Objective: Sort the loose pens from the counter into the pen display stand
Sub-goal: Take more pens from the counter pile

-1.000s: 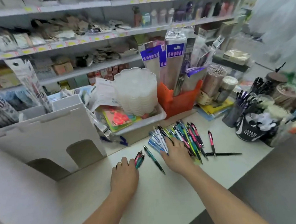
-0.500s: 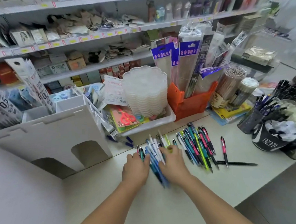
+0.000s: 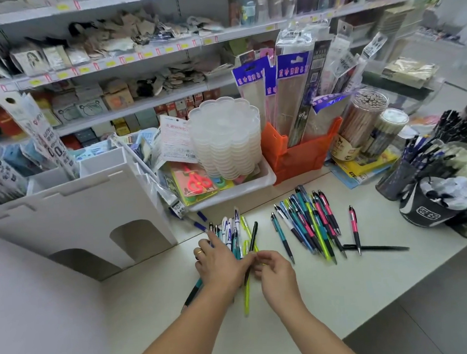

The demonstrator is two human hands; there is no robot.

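Both hands are down on the white counter [image 3: 332,302], working one bunch of pens [image 3: 235,236] between them. The left hand [image 3: 219,263] lies over the bunch with a gold ring [image 3: 199,252] on one finger; its fingers reach forward across the barrels, though whether they curl under them I cannot tell. The right hand [image 3: 275,270] sits just beside it, fingers bent in and thumb and fingertips pinching near a black pen [image 3: 252,242] and a yellow pen [image 3: 247,292] that sticks out toward the person. A second, looser spread of pens [image 3: 310,224] lies to the right, teal, pink, yellow and black, with one pink pen [image 3: 354,227] crossing a long black pen [image 3: 378,247] at the far side. The white stand [image 3: 72,215], with two arched cutouts, rises at the left, close to the gathered bunch. Behind are a stack of clear lids [image 3: 225,141] in a white tray [image 3: 255,187] and an orange bin [image 3: 300,155].
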